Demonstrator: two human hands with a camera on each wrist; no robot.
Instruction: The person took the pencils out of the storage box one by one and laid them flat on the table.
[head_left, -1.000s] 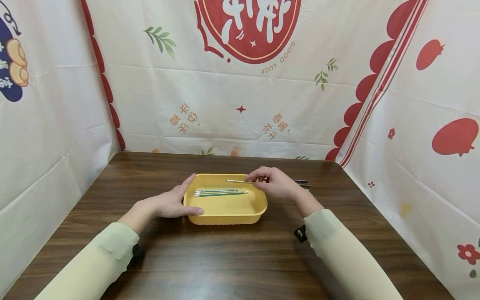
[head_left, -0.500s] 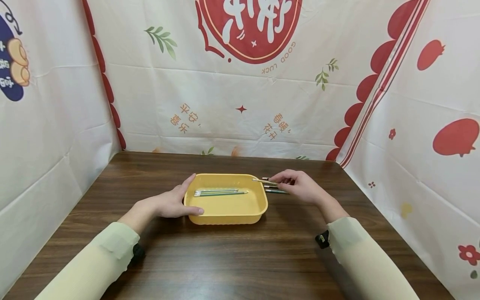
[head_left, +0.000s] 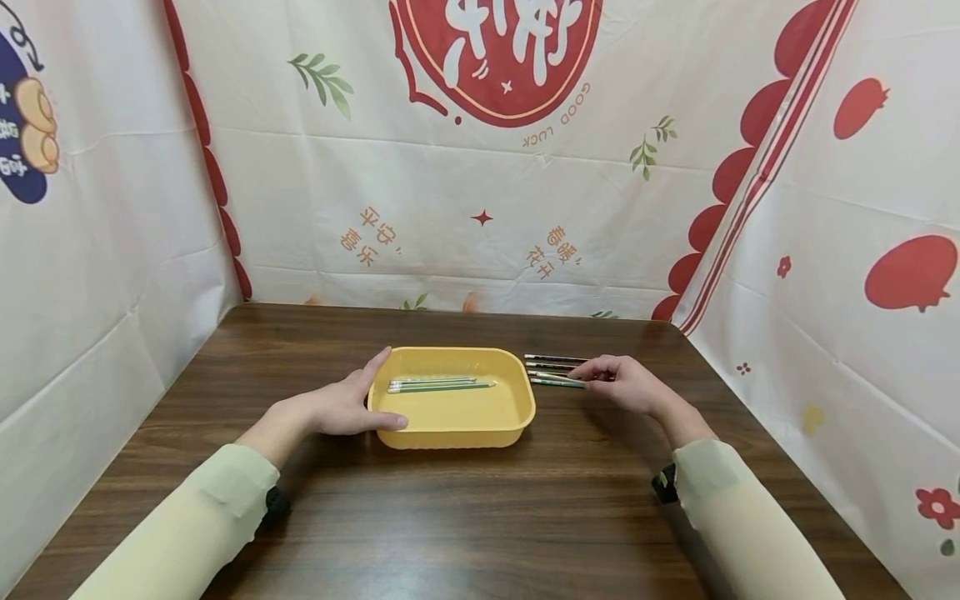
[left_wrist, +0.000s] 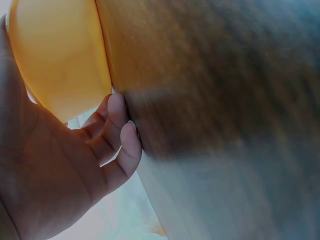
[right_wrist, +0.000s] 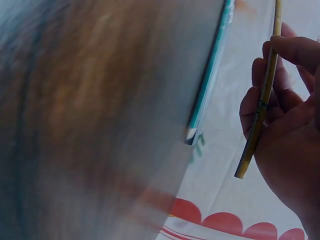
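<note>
My left hand (head_left: 347, 408) holds the left end of a yellow plastic tray (head_left: 457, 440), its thumb over the front rim and its fingers along the outside. Several pencils (head_left: 441, 386) lie side by side in the tray. To the tray's right, my right hand (head_left: 632, 386) pinches a yellowish pencil (right_wrist: 265, 95) between thumb and fingers, low over the table. Beside it several dark and green pencils (head_left: 553, 358) lie in a row, partly hidden by that hand. A green pencil (right_wrist: 210, 75) shows close by in the right wrist view.
Everything stands on a dark wood-grain table (head_left: 450, 517). Printed white cloth (head_left: 450, 183) hangs behind it and along both sides. In the left wrist view, the tray's wall (left_wrist: 60, 55) stands right by the fingers.
My right hand has moved right, out from over the tray, carrying the pencil, and come down beside the row of pencils on the table. My left hand and the tray have stayed put.
</note>
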